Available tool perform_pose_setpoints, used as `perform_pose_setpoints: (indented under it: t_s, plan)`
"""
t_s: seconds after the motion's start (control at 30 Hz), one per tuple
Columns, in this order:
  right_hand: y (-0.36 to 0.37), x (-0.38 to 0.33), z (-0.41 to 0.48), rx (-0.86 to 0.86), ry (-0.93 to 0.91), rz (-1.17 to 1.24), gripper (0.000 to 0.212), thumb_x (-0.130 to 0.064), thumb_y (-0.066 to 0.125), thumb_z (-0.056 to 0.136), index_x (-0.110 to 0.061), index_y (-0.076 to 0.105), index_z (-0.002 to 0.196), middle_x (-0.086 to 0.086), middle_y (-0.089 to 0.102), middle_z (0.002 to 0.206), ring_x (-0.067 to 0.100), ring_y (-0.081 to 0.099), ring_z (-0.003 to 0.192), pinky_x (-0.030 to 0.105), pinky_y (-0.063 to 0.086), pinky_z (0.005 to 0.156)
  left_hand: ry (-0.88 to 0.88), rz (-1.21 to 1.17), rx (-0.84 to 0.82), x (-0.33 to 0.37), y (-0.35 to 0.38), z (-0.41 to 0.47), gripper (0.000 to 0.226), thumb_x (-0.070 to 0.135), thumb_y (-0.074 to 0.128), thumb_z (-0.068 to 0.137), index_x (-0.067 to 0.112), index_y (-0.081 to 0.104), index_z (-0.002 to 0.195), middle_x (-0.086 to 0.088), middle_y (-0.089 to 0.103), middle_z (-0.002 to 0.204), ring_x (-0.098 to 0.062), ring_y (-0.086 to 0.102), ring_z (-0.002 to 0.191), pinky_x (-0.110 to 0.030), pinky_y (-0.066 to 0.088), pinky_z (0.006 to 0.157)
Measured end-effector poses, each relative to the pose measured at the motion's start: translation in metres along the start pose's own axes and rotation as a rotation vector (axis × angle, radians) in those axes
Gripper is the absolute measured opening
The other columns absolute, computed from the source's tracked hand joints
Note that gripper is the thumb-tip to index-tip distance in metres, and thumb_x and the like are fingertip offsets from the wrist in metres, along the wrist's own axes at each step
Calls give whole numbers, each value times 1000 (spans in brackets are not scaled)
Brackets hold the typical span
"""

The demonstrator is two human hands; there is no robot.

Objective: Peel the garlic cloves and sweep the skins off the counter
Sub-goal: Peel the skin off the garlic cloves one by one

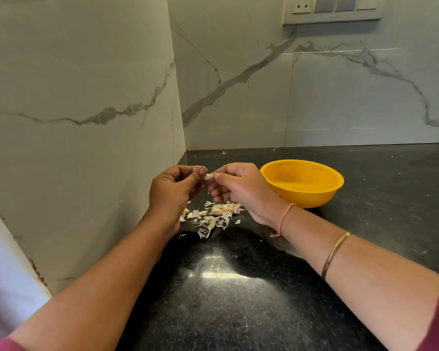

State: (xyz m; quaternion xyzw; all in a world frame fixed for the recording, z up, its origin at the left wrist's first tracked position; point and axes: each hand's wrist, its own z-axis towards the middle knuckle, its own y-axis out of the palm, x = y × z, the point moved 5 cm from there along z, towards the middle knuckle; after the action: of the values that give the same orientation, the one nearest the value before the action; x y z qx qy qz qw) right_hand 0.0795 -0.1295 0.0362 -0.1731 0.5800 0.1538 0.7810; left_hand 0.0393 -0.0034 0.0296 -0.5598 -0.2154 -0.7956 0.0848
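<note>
- You have two hands in view: your left hand (172, 191) and your right hand (238, 191).
- One garlic clove (208, 176), pinched between them.
- One yellow bowl (312, 196).
- One heap of garlic skins (213, 216), too many scraps to count.
- One thread bracelet (284, 219) and one bangle (336, 254).
- One wall socket (301, 5).

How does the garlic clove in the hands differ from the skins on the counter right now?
The garlic clove is one solid piece, the skins many thin flakes. The garlic clove is pinched in the air between the left hand and right hand; the skins lie scattered on the counter. Both are pale off-white.
</note>
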Motion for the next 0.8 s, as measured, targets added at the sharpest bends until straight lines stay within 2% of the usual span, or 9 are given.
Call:
perform_pose_setpoints:
  t_s: [0.13, 0.43, 0.6, 0.8]
  plan:
    - [1, 2, 0, -28, -1, 40, 20, -2, 47, 95, -5, 64, 84, 11, 63, 74, 14, 60, 62, 24, 56, 61, -15, -26, 10, 0, -1, 0, 5, 4, 67, 79, 9, 67, 79, 3, 70, 66, -7, 67, 63, -16, 53, 61]
    - [-2, 1, 1, -21, -51, -33, 18, -3, 51, 94, -8, 65, 83, 9, 65, 73, 14, 62, 63, 26, 57, 63, -7, 18, 13, 1, 0, -2, 5, 4, 67, 79, 9, 68, 81, -3, 69, 76, -8, 67, 68, -17, 54, 63]
    - [-1, -3, 0, -16, -138, -174, 16, -4, 52, 94, -5, 66, 87, 6, 65, 72, 12, 63, 64, 28, 59, 66, -20, 0, 22, 1, -1, -1, 7, 3, 67, 79, 9, 68, 81, 1, 70, 69, -7, 67, 67, -17, 54, 63]
    - [1, -8, -1, 36, -257, -415, 16, -4, 52, 93, -4, 67, 89, -1, 63, 67, 7, 63, 61, 20, 57, 63, -23, 12, 34, 1, -2, -2, 7, 2, 68, 79, 8, 68, 82, -1, 69, 70, -8, 66, 66, -17, 55, 63]
